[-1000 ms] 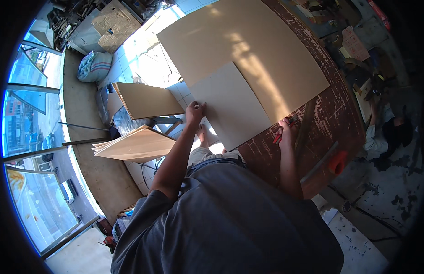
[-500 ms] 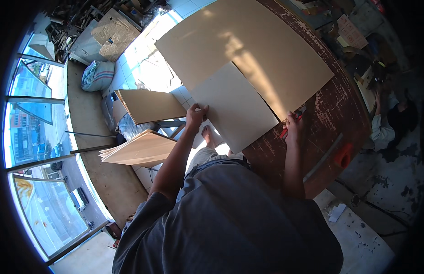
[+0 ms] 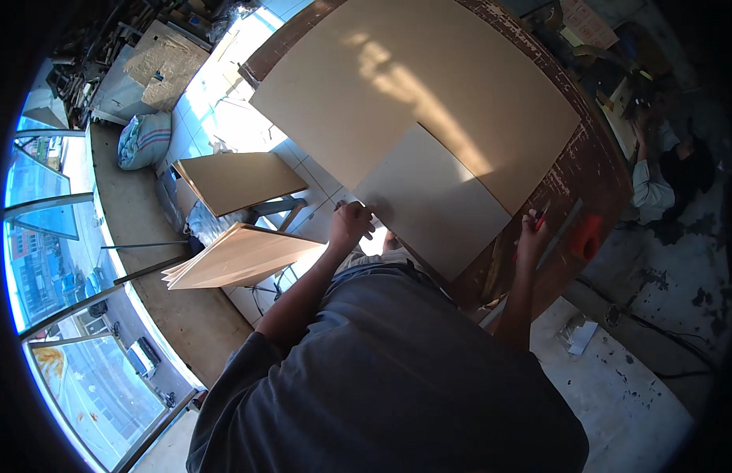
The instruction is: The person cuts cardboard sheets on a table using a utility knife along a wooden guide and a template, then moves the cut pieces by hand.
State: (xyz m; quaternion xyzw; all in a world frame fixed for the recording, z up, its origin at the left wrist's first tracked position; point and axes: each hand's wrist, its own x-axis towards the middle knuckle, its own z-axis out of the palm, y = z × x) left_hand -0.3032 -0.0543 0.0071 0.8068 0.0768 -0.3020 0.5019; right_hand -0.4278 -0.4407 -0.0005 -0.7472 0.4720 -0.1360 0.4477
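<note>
A smaller grey-brown board sheet (image 3: 441,209) lies flat over the near part of a large tan board sheet (image 3: 476,94) on a worn dark-red table (image 3: 559,177). My left hand (image 3: 352,224) is at the small sheet's left corner, its fingers loosely curled and apart, near or touching the edge. Right of the small sheet, my right hand (image 3: 531,236) is closed around a slim red-and-black hand tool (image 3: 541,214), mostly hidden in the fist. Its exact kind cannot be made out.
An orange-red ring-shaped object (image 3: 587,238) and a grey strip (image 3: 561,231) lie at the table's right. Upright thin panels (image 3: 244,256) and more boards (image 3: 240,180) stand at my left. A white sack (image 3: 144,140) rests by the windows. Another person (image 3: 657,177) sits at the right.
The small sheet has shifted right over the large one. My right hand has come off its corner and moved right with the tool. My left hand's grip on the edge has loosened.
</note>
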